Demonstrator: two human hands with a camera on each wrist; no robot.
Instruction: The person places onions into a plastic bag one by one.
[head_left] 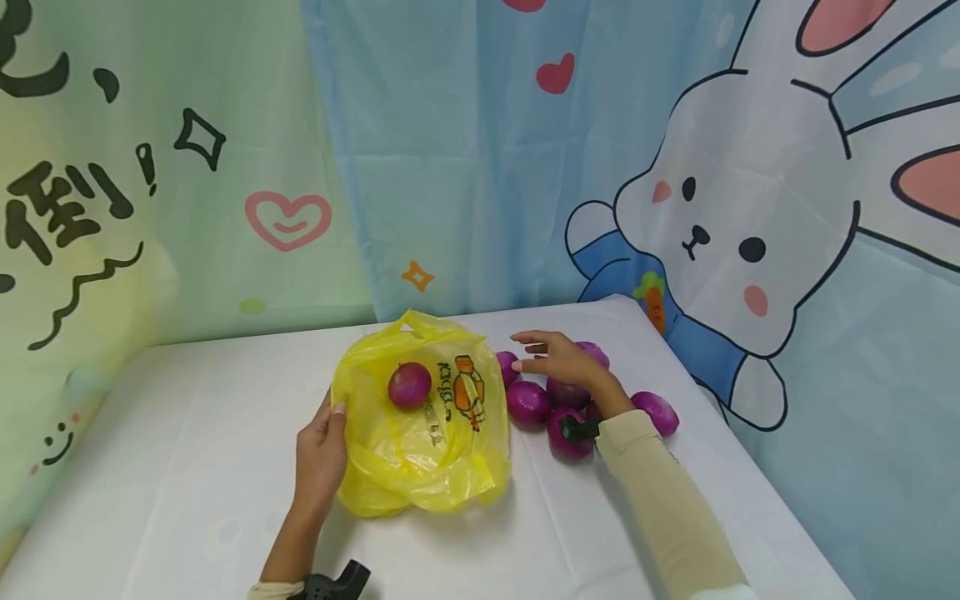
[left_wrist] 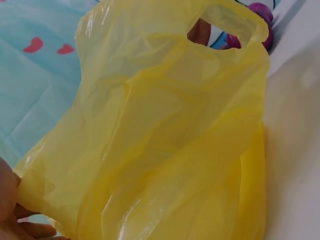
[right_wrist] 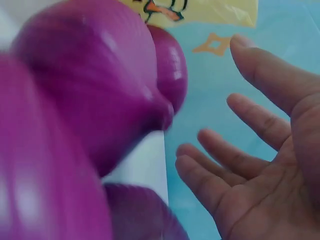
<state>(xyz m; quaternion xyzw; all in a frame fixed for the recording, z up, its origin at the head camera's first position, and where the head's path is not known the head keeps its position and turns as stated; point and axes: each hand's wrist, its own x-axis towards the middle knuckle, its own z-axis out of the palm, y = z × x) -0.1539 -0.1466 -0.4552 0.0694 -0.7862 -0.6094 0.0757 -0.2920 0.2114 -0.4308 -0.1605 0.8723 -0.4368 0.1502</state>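
Observation:
My left hand (head_left: pixel 321 454) pinches the left edge of a yellow plastic bag (head_left: pixel 390 483) between thumb and fingers. In the left wrist view the bag (left_wrist: pixel 165 130) spreads out from the fingers, with a handle hole near its top. One red onion (head_left: pixel 409 386) shows against the bag's upper part; whether it lies inside or on top I cannot tell. Just right of the bag, my right hand (head_left: pixel 562 358) hovers over a group of red onions (head_left: pixel 528 404). Its fingers are extended and hold nothing. In the right wrist view, a large onion (right_wrist: pixel 95 75) is apart from the fingertips.
A white cloth (head_left: pixel 202 433) covers the table. One red onion (head_left: pixel 656 413) lies at the right, beside my right forearm. Behind the table hangs a printed curtain (head_left: pixel 465 167) with a cartoon rabbit.

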